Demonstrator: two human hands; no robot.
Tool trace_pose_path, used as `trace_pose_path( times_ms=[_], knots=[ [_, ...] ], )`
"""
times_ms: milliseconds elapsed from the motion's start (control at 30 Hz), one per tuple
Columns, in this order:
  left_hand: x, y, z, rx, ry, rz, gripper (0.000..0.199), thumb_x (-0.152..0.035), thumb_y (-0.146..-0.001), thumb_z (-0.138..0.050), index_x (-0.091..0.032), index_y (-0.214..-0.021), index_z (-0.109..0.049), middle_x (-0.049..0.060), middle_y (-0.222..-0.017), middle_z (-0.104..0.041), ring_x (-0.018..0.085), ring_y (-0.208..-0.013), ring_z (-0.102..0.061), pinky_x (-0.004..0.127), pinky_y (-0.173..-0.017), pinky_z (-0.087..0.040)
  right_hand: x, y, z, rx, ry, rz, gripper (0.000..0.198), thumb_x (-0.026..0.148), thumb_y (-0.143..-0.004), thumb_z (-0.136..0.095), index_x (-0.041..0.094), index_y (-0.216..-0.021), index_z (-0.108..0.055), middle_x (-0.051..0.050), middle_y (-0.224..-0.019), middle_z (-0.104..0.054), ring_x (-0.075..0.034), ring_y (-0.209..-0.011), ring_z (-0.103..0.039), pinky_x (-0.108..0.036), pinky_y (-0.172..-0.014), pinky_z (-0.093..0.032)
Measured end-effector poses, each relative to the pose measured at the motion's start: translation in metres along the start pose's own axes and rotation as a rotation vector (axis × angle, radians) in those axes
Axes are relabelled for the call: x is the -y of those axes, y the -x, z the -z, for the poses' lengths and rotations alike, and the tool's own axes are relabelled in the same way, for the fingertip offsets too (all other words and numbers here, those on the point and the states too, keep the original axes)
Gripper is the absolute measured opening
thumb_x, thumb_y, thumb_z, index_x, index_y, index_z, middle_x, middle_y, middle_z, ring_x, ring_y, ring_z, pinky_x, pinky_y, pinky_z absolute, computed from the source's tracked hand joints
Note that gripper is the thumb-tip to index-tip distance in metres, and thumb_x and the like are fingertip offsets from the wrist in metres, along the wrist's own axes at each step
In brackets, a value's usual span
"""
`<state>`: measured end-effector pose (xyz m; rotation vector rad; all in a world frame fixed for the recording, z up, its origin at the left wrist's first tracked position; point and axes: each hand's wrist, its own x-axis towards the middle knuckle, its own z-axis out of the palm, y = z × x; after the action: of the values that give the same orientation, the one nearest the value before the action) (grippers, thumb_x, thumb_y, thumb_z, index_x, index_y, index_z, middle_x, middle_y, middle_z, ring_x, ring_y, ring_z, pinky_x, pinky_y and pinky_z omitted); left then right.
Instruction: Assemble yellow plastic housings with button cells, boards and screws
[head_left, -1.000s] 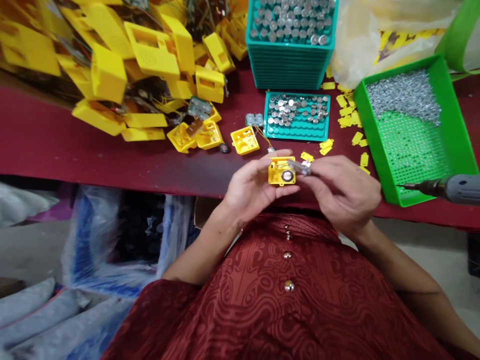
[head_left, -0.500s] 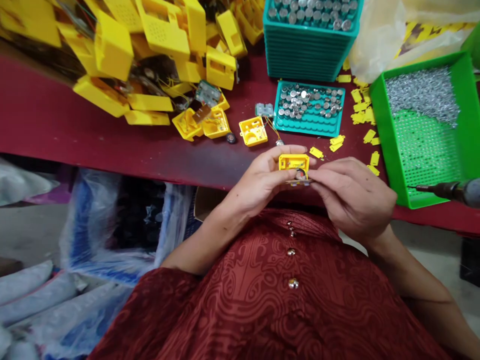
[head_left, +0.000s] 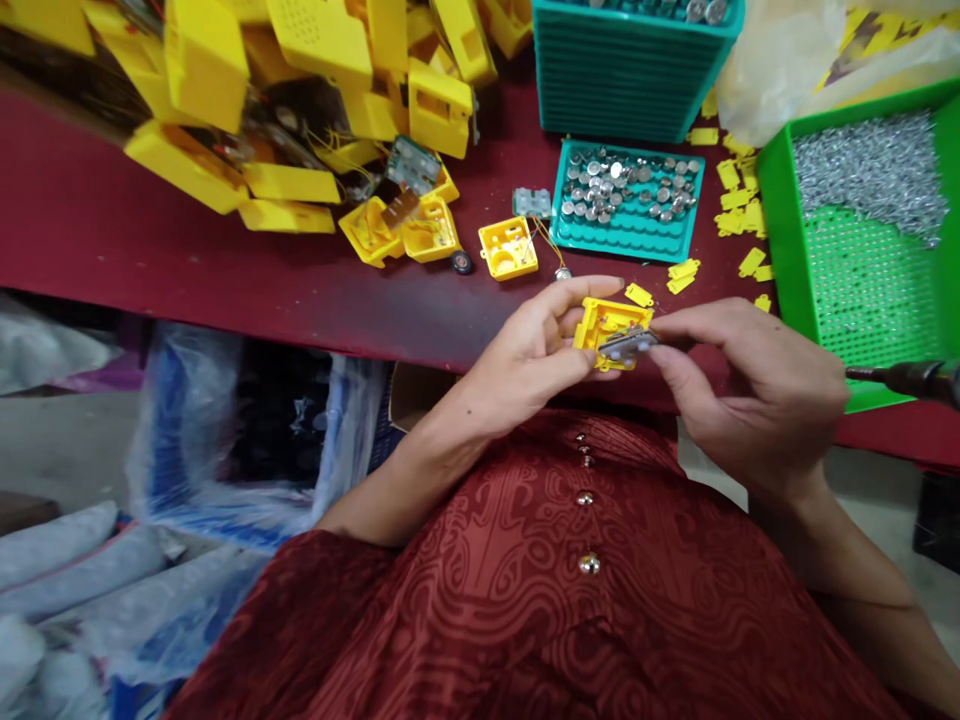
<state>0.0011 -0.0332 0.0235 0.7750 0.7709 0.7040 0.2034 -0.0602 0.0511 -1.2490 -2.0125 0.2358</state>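
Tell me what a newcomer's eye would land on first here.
Probably the heap of bright yellow casings at the upper left. Near the middle, the left hand holds an open yellow case and the right hand pinches a grey board, which overlaps it in view. At the right, a green tray holds a pile of silvery parts.

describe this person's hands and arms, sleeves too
The left hand and right hand are bare, no gloves, rings or watch visible. The forearms are uncovered. The left sleeve, dark red, ends near the elbow; the right is hard to make out.
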Motion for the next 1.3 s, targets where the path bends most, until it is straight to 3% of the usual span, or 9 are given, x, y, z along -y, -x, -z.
trace_pose_path(
  times_ms=[200, 433, 1033, 1300],
  knots=[
    [-0.005, 0.003, -0.002, -0.004, -0.025, -0.025, 0.054, -0.025, -0.086, -0.084, -0.019, -0.137, -0.067, 0.011, -0.139, -0.076, 0.029, -0.131, -0.072, 0.038, -0.108, -0.059, 0.003, 0.000, 0.005, 0.016, 0.019, -0.069, 0.014, 0.009, -0.096, -0.072, 0.023, -0.097, -0.071, 0.000, -0.089, -0.079, -0.015, -0.078, -0.076, -0.027, -0.074, -0.061],
    [-0.010, 0.003, -0.014, -0.093, 0.048, 0.065, 0.052, -0.018, -0.080, -0.084, -0.020, -0.130, -0.069, 0.009, -0.128, -0.080, 0.027, -0.117, -0.077, 0.033, -0.090, -0.064, 0.007, 0.001, 0.006, -0.002, 0.016, -0.078, 0.013, 0.009, -0.094, -0.073, 0.022, -0.094, -0.070, -0.001, -0.086, -0.077, -0.015, -0.073, -0.073, -0.029, -0.066, -0.057],
    [-0.013, 0.000, -0.025, -0.173, -0.053, -0.012, 0.032, -0.022, -0.081, -0.089, -0.023, -0.108, -0.073, 0.004, -0.117, -0.079, 0.024, -0.112, -0.075, 0.031, -0.093, -0.062, 0.012, 0.004, 0.010, 0.005, 0.071, -0.125, 0.019, 0.007, -0.097, -0.068, 0.025, -0.093, -0.066, 0.001, -0.086, -0.077, -0.016, -0.074, -0.073, -0.031, -0.067, -0.058],
    [-0.019, 0.003, -0.020, -0.092, -0.036, 0.026, 0.045, -0.019, -0.077, -0.090, -0.023, -0.118, -0.073, 0.006, -0.130, -0.078, 0.027, -0.121, -0.075, 0.034, -0.101, -0.061, 0.010, 0.004, 0.011, 0.017, 0.077, -0.095, 0.019, 0.007, -0.096, -0.069, 0.026, -0.095, -0.069, 0.000, -0.088, -0.076, -0.017, -0.081, -0.074, -0.031, -0.074, -0.060]
  ],
)
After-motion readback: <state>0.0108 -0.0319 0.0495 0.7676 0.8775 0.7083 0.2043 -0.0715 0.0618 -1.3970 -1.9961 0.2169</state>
